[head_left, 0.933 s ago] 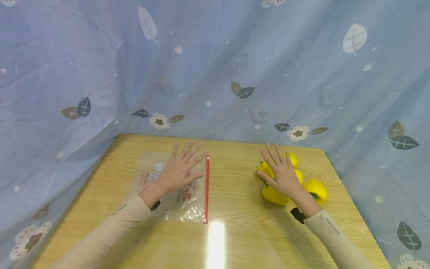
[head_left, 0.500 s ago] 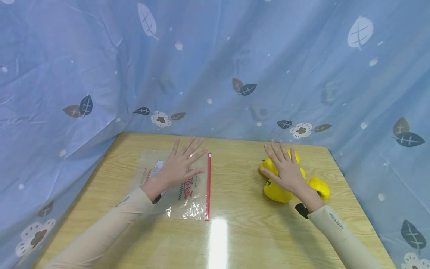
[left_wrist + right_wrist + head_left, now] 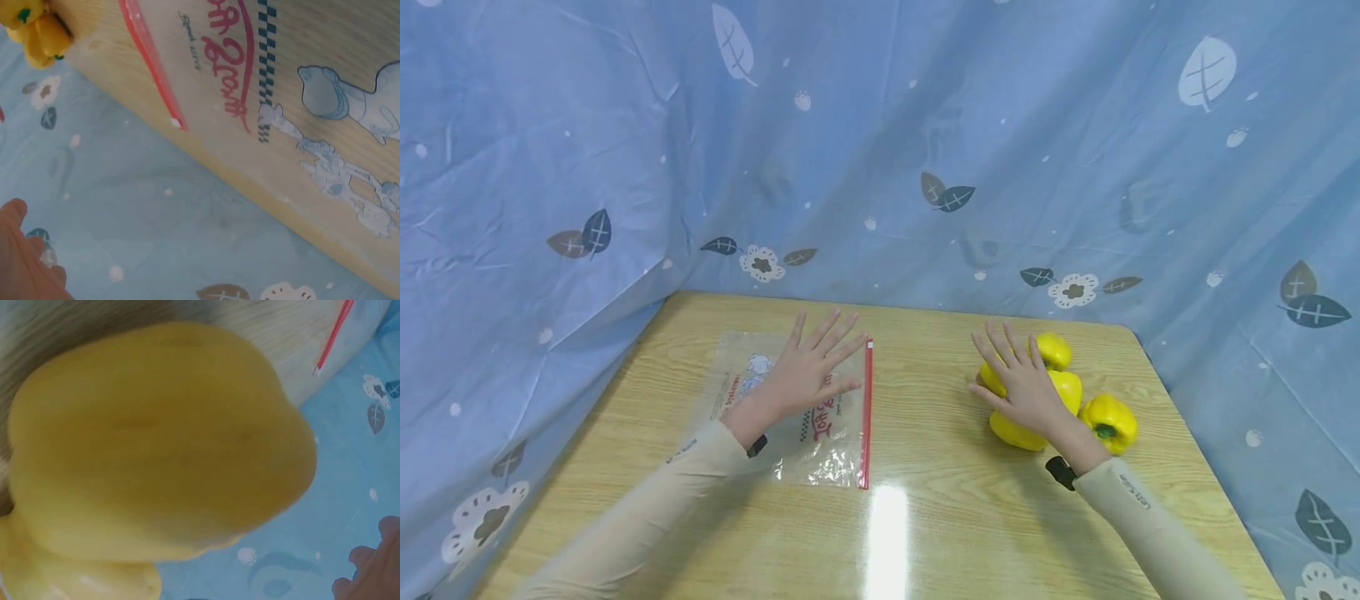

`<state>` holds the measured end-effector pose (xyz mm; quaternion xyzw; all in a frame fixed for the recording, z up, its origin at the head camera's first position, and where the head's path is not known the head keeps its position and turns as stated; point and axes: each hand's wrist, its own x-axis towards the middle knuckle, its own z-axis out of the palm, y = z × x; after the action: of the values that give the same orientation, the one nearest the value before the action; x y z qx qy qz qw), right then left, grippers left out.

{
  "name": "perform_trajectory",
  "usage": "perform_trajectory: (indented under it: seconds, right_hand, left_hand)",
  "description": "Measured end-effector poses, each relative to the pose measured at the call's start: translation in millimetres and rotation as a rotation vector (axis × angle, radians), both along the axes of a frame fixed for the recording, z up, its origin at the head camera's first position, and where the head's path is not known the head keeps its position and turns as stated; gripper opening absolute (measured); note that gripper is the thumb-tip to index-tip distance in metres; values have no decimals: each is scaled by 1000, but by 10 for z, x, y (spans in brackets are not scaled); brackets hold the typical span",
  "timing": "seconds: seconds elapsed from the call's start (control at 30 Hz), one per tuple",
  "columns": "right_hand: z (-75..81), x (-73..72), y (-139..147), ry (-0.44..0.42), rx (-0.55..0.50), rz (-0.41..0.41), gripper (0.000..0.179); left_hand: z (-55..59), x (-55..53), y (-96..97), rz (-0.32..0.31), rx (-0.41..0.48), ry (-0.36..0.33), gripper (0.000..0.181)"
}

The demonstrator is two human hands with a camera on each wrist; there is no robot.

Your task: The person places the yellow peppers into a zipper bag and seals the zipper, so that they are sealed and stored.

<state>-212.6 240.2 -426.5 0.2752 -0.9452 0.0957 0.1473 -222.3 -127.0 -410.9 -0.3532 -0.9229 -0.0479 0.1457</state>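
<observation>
My left hand [image 3: 801,371], fingers spread, hovers over a clear zip bag [image 3: 842,450] that lies flat on the wooden table. The bag has a red zip edge [image 3: 867,417] on its right, with printed lettering and cartoon figures [image 3: 337,169]. Above a group of yellow bell peppers my right hand [image 3: 1026,392] is held with its fingers fanned out, holding nothing. One bell pepper [image 3: 1108,423] sits apart to the right, its green stem showing; another bell pepper [image 3: 1052,351] is at the back. Close under the right wrist camera a bell pepper [image 3: 162,444] fills much of that view.
The wooden table [image 3: 940,517] ends at the back against a blue curtain [image 3: 865,150] with leaf and flower prints. That curtain also closes in both sides. A bright light reflection lies on the table's front middle.
My right hand shifts slightly left over the bell peppers, so more of the right-hand pepper shows. The left hand barely moves, and the head view shifts a little.
</observation>
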Motion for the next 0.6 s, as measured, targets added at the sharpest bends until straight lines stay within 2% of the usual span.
perform_trajectory:
  seconds: [0.17, 0.33, 0.5, 0.6]
  right_hand:
    - [-57, 1, -148, -50, -14, 32, 78]
    - [-134, -13, -349, -101, -28, 73, 80]
    - [-221, -22, -502, -154, -15, 81, 78]
    - [-249, -25, -596, -184, -25, 97, 76]
  left_hand:
    - [-69, 22, -3, 14, 16, -51, 69]
    - [-150, 29, -1, 37, -8, -68, 70]
    - [-231, 27, 50, 22, -7, -121, 74]
    - [-281, 36, 75, 9, 27, -161, 74]
